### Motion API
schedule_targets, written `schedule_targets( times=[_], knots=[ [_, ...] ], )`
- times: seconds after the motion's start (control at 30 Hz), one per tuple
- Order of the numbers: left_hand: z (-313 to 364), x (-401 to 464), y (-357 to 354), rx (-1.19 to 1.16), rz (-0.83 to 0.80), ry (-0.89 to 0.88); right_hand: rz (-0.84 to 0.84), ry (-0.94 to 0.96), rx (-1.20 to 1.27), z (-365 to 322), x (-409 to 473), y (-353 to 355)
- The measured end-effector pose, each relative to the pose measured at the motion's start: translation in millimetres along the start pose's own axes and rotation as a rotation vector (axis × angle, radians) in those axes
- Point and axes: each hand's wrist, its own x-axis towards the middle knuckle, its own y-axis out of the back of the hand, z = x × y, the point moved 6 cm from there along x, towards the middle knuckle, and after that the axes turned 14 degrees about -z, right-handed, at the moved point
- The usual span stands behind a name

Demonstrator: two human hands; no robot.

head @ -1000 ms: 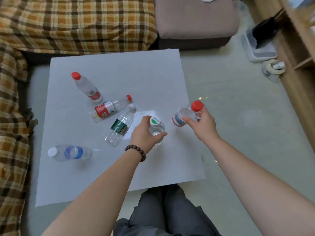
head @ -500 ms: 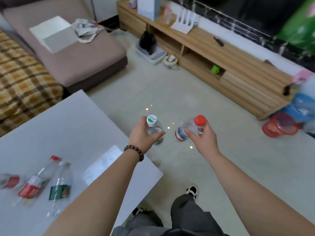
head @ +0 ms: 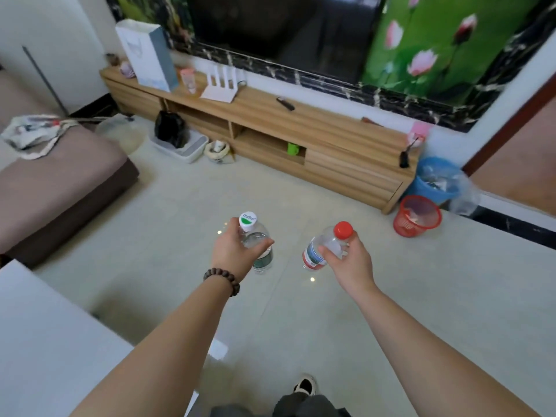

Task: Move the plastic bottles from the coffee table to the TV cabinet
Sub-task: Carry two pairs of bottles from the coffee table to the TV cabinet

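A person carries 2 plastic bottles across a tiled living-room floor, both arms stretched forward at about the same height. The left hand (head: 233,251), a dark beaded bracelet (head: 222,279) at its wrist, is wrapped around the shoulder of a clear bottle (head: 257,245) held upright; its white cap (head: 248,220) carries a green patch and small lettering too blurred to read with certainty, and a dark green label rings the lower body. The right hand (head: 350,260) closes thumb and fingers around the upper part of a second clear bottle (head: 323,246), tilted with its red cap (head: 343,229) up and to the right; its red, white and blue label shows no legible words. Both bottles are in the air over the floor, well apart from the wooden TV cabinet (head: 331,139) ahead, which stands below a dark television (head: 279,25). A corner of the white counter (head: 45,335) shows at lower left. A red mesh wastebasket (head: 416,216) sits by the cabinet's right end.
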Motion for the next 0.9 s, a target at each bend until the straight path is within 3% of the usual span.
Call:
schedule_targets(
  times=[0.4,0.9],
  knots=[
    [76,134,-75,0.093,-0.075,-0.029,0.098,-0.045,0.02,17,107,92],
    [182,429,-91,0.151,-0.253,-0.124,0.249,-0.111,0.047,-43,371,159]
  ],
)
